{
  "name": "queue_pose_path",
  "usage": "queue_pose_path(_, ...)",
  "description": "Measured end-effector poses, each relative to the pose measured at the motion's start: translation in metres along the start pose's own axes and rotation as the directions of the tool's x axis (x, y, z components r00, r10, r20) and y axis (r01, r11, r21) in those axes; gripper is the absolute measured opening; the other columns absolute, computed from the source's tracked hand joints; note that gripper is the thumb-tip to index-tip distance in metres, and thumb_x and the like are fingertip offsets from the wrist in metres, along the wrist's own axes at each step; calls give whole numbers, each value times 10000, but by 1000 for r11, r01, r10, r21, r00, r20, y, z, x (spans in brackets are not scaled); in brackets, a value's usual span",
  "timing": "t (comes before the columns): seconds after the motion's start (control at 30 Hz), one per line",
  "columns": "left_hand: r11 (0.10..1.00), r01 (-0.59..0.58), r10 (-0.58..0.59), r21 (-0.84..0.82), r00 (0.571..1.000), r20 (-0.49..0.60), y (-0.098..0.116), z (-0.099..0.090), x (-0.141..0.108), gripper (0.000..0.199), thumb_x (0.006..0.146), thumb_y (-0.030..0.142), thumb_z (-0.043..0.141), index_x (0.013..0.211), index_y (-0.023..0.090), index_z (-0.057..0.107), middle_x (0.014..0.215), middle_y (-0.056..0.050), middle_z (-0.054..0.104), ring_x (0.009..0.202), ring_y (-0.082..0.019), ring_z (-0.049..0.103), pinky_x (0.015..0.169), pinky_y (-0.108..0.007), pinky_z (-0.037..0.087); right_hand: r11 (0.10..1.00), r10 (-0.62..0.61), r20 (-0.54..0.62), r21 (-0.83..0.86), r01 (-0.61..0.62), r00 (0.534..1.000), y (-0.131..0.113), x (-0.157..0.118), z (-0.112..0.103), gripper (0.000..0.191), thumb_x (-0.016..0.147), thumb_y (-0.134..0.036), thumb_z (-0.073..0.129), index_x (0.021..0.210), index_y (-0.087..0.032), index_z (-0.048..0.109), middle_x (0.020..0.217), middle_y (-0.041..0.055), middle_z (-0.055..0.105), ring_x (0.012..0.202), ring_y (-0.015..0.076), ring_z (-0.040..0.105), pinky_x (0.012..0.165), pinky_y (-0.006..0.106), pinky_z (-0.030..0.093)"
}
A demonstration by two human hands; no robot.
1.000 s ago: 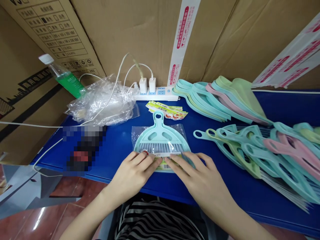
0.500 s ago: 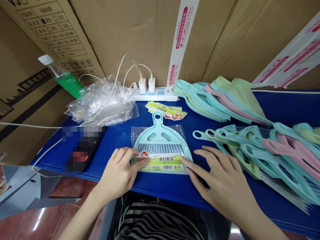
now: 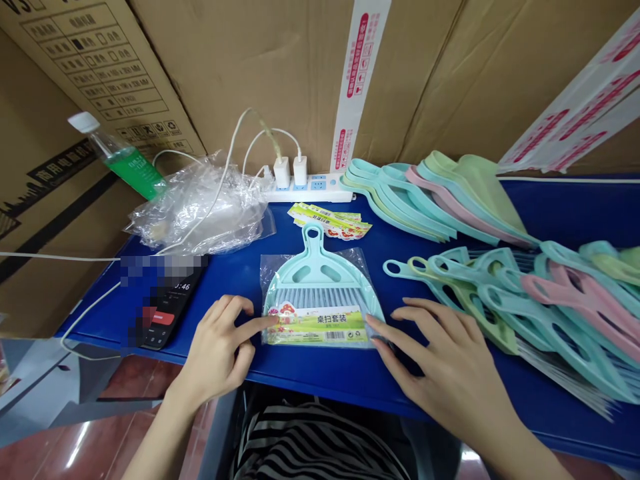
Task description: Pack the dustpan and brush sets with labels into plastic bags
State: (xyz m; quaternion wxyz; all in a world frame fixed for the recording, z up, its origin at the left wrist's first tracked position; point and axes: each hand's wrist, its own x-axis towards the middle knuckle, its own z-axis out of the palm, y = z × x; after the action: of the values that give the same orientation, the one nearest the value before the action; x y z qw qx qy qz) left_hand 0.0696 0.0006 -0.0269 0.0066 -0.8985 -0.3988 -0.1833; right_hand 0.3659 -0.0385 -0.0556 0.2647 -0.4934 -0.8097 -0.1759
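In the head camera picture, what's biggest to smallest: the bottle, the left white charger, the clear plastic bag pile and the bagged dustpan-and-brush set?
1. Clear plastic bag pile and bagged dustpan-and-brush set: too alike to rank
2. Bottle
3. Left white charger

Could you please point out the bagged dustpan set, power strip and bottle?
Bagged dustpan set (image 3: 315, 273): head view, between its slots.
Power strip (image 3: 310, 195): head view, front edge.
Bottle (image 3: 131, 171): head view, green part.

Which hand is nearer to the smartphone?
Left. The left hand is to the right of the smartphone; the right hand is farther, at the right edge of the dustpan set.
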Motion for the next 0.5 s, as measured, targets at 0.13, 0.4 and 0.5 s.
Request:
queue_pose_path(0.13,999,1,-2,-35,999,-43,2,5,2,416,820,79,390,1020,211,730,859,-63,575,754,-185,535,645,-306,465,1000,11,-14,28,-11,1000,0,0,0,166,904,-217,566,922,-216,731,794,59,658,911,242,612,723,357,427)
queue_pose_path(0.4,998,46,-48,-33,997,-64,5,7,4,298,890,175,443,950,215,732,815,-48,592,733,-168,550,654,-293,482,1000,-13,18,2,13,1000,-1,-2,-2,179,909,-216,556,960,-212,727,763,51,663,888,244,608,721,363,406)
queue_pose_path(0.5,997,64,-67,-38,995,-78,6,10,4,242,914,211,480,922,215,721,800,-39,597,721,-159,553,649,-280,483,1000,-16,26,4,16,1000,0,-3,-3,170,897,-208,576,973,-208,727,761,51,657,883,244,611,718,361,399)
